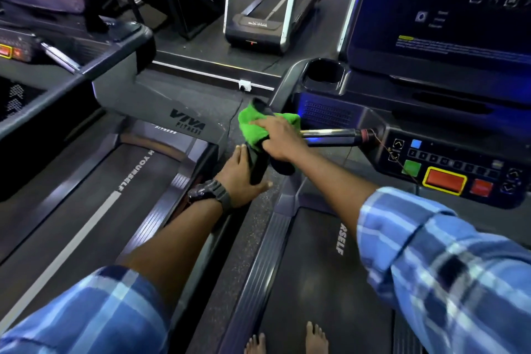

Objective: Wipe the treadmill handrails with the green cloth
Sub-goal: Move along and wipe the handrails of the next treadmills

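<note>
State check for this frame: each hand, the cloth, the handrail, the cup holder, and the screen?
Green cloth: draped over the handrail, pressed by the right hand.
Handrail: partly covered by the cloth.
Right hand: on the cloth.
Left hand: holds the handrail's lower end.
Cup holder: nothing visible inside.
Screen: lit.

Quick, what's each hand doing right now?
Left hand: holds the black handrail.
Right hand: presses the green cloth on the handrail.

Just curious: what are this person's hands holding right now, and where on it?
The right hand presses the green cloth around the black handrail, gripping the cloth's near edge. The left hand holds the handrail's lower end.
</note>
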